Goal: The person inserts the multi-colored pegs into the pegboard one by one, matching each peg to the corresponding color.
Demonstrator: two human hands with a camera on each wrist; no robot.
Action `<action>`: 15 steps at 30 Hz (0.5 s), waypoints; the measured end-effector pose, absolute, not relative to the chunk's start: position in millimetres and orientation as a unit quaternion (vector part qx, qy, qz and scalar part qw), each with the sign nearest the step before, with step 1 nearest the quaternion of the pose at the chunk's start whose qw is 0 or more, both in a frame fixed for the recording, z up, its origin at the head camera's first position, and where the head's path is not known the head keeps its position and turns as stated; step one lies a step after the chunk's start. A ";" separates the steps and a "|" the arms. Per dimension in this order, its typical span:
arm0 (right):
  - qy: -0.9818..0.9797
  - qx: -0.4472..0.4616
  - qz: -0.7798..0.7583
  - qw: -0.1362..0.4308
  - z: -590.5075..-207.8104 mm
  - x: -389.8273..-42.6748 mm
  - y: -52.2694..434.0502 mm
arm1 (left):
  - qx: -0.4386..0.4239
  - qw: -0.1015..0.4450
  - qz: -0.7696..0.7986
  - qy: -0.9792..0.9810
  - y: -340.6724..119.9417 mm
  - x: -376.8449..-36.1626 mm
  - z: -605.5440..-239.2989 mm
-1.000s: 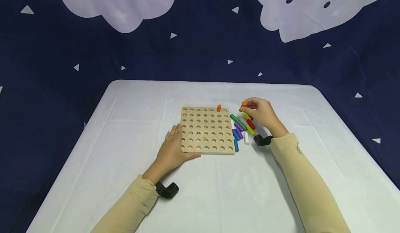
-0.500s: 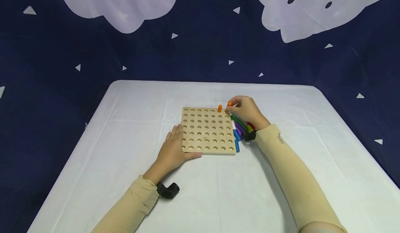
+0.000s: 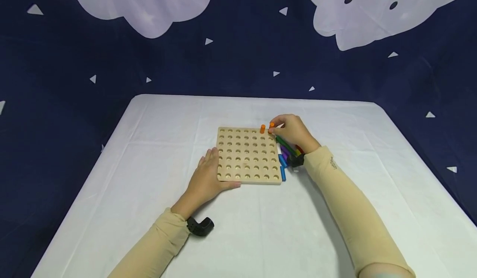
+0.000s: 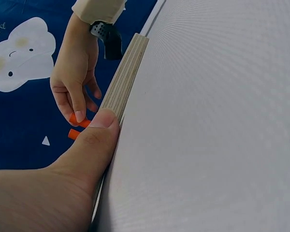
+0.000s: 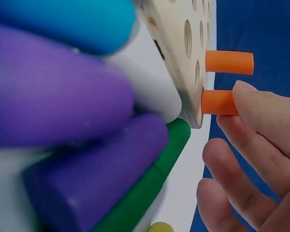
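Observation:
A square wooden pegboard [image 3: 241, 155] with rows of round holes lies on the table. My left hand [image 3: 203, 176] steadies its near left corner, fingers straight along the left side; in the left wrist view the thumb [image 4: 89, 142] lies against the front edge. At the far right corner my right hand [image 3: 296, 132] pinches an orange peg [image 5: 218, 102] between thumb and index finger. That peg stands upright, its lower end in the corner hole. Beside it, a second orange peg [image 3: 262, 129] stands in the same far row.
Loose pegs lie heaped along the board's right side: green [image 3: 286, 145], blue [image 3: 283, 173], purple [image 5: 96, 164], white [image 5: 147, 72], plus some red and yellow ones partly hidden under the right wrist. A white cloth [image 3: 238, 232] covers the table; a dark blue backdrop [image 3: 238, 71] hangs behind.
My right hand has carried the orange peg leftward from above the loose pegs to the board's far right corner hole and lowered it there. The left hand stays in place.

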State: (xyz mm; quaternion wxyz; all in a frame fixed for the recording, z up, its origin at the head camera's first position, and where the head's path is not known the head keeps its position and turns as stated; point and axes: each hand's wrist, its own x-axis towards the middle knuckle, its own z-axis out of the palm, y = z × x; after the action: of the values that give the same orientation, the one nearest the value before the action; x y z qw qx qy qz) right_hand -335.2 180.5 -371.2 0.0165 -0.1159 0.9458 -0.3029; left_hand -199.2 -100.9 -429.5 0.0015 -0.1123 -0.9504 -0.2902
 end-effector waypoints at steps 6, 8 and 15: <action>0.948 -0.112 -0.296 0.027 -370.5 -336.3 180.2 | -0.110 -0.002 -0.292 -0.950 -101.3 -199.3 -430.1; 0.949 -0.114 -0.292 0.032 -371.7 -336.6 180.2 | -0.110 -0.003 -0.293 -0.950 -101.3 -199.2 -430.1; 0.952 -0.117 -0.282 0.034 -375.1 -336.8 179.3 | -0.112 0.001 -0.291 -0.950 -101.3 -199.2 -429.6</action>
State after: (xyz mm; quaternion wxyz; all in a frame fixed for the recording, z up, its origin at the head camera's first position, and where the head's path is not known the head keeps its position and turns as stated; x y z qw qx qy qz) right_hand -336.8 179.3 -375.1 0.0337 -0.1172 0.9516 -0.2820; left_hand -199.2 -101.3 -429.6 0.0008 -0.1118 -0.9503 -0.2907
